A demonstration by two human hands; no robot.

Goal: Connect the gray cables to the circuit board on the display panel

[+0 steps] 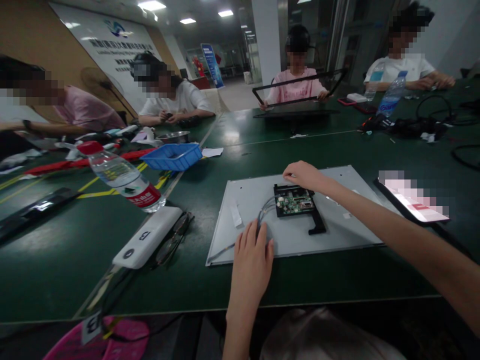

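A pale grey flat panel (221,225), like the back of a display, lies on the table in front of me. A black bracket (318,222) with a green circuit board (294,204) sits on it, and thin grey cables (267,206) run leftward from the board. My left hand (252,255) rests palm down over the panel's front part, fingers stretched and slightly apart, touching the cables. Just behind the bracket's far edge is my right hand (304,176), its fingers curled together; whatever is in them is hidden. A white strip (236,214) lies left of the cables.
A power bank (148,237) and glasses (174,240) lie to the left, beside a tilted-looking water bottle (125,177). Behind them is a blue tray (172,157). A lit phone (412,200) lies at right. Several people sit around the table; one holds a black frame (300,87).
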